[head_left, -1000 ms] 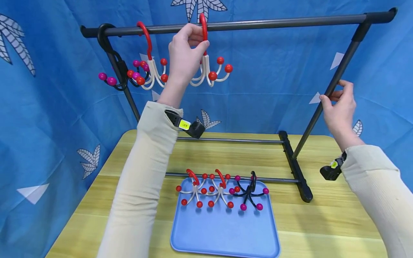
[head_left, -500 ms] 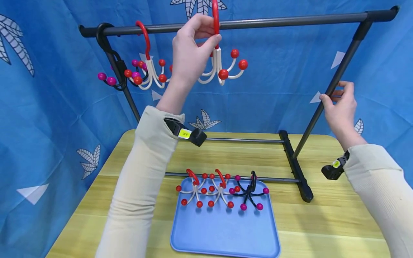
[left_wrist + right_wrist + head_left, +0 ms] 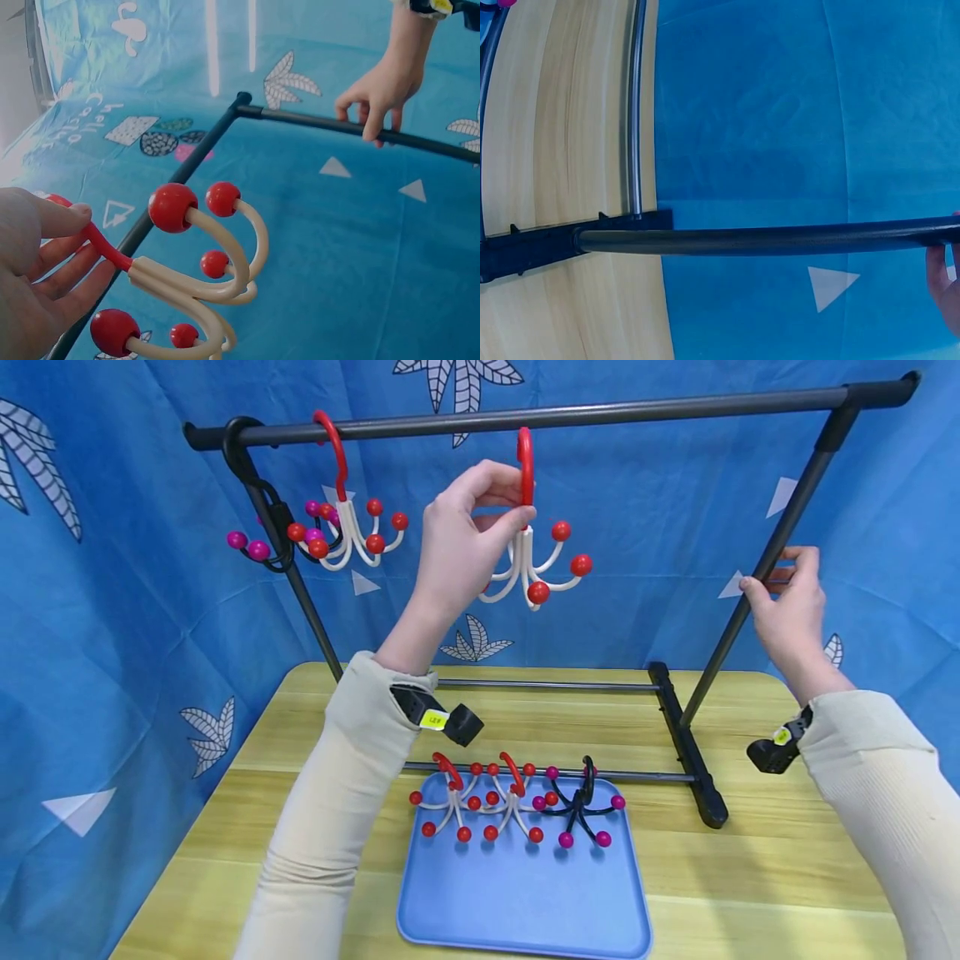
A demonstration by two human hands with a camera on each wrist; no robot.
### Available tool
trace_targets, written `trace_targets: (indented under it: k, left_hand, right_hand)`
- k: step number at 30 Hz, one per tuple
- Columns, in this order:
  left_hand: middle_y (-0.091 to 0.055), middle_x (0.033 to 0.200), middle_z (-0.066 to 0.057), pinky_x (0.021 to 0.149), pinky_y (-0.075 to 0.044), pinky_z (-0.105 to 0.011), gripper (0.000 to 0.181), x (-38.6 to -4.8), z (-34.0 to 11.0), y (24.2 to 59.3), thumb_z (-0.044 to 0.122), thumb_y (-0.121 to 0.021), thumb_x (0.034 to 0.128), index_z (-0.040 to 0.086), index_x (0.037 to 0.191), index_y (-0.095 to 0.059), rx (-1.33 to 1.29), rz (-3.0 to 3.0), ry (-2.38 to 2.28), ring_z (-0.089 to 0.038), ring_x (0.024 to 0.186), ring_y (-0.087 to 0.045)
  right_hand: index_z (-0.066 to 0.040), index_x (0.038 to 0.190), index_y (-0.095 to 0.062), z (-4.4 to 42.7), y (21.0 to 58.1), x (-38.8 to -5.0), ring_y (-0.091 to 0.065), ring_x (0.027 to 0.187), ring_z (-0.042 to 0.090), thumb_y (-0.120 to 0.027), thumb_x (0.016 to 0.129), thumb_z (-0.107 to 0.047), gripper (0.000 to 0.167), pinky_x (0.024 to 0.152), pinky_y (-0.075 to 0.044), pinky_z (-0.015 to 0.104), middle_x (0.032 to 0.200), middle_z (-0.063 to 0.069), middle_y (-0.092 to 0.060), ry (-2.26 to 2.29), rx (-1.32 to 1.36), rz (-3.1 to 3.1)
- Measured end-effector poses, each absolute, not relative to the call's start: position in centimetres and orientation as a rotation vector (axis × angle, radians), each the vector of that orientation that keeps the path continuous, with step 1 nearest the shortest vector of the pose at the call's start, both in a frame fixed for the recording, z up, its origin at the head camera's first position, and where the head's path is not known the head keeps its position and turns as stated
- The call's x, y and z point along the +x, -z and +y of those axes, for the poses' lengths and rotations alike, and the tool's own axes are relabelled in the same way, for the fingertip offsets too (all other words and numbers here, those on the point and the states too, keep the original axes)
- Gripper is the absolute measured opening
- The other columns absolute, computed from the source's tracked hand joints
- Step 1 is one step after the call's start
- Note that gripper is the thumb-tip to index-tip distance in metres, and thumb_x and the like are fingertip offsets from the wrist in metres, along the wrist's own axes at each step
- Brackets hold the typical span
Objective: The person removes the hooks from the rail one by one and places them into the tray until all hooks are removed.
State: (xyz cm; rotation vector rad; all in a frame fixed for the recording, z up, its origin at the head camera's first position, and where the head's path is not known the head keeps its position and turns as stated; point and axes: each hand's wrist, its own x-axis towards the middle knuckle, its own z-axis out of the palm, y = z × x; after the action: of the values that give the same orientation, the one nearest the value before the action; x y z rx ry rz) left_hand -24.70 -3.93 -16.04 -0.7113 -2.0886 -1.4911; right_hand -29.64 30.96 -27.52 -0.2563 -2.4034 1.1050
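The left hand [image 3: 468, 539] pinches the red hook [image 3: 527, 468] of a white hanger with red balls [image 3: 538, 592]; the hook's top is below the black rail [image 3: 600, 417]. In the left wrist view the thumb and fingers hold that red hook [image 3: 105, 247], with the white prongs [image 3: 180, 281] spreading away. The right hand [image 3: 793, 610] grips the rack's slanted right post [image 3: 783, 535]; its fingers show at the edge of the right wrist view on the post [image 3: 780, 238]. A red-hooked white hanger [image 3: 347, 522] and a black hanger [image 3: 279, 518] hang at the rail's left.
On the wooden table [image 3: 787, 860] lies a blue tray [image 3: 525, 902]. Two white hangers [image 3: 453, 802] [image 3: 513, 802] and a black hanger [image 3: 577, 806] rest along its back edge, by the rack's lower bar [image 3: 645, 777]. A blue patterned cloth [image 3: 637, 552] hangs behind.
The left hand first lifted its hanger off the rail and rightward, then lowered it below the rail. The right hand has kept its place on the post.
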Motion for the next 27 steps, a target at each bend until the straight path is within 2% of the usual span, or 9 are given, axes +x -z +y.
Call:
trace_targets:
  k: [7, 19, 27]
  left_hand:
    - [-0.063, 0.101, -0.008, 0.081, -0.049, -0.02, 0.026, -25.2, -3.8, 18.6, 0.01, -0.067, 0.0815, 0.002, 0.105, -0.061, -0.826, -2.044, 1.485, -0.01, 0.093, -0.059]
    - [-0.065, 0.094, -0.009, 0.08, -0.05, -0.021, 0.021, -23.1, -3.5, 22.5, 0.009, -0.068, 0.0805, 0.002, 0.1, -0.063, -0.946, -2.051, 1.513, -0.011, 0.089, -0.061]
    - [-0.064, 0.092, -0.008, 0.078, -0.05, -0.02, 0.018, -21.4, -2.6, 25.0, 0.007, -0.067, 0.0806, 0.002, 0.097, -0.064, -1.02, -2.069, 1.553, -0.012, 0.086, -0.062]
  right_hand:
    - [-0.026, 0.132, -0.025, 30.9, 27.5, -29.7, -0.043, 0.107, 0.018, -0.044, 0.092, -0.039, 0.046, 0.075, -0.038, 0.026, 0.1, -0.019, -0.037, -1.108, -0.244, -2.412]
    - [-0.028, 0.132, -0.024, 30.8, 27.7, -29.7, -0.043, 0.108, 0.018, -0.043, 0.092, -0.04, 0.046, 0.079, -0.039, 0.031, 0.101, -0.019, -0.036, -1.127, -0.247, -2.413]
    - [-0.026, 0.131, -0.025, 30.9, 27.7, -29.8, -0.042, 0.103, 0.016, -0.044, 0.092, -0.038, 0.045, 0.072, -0.037, 0.024, 0.096, -0.021, -0.033, -1.105, -0.233, -2.403]
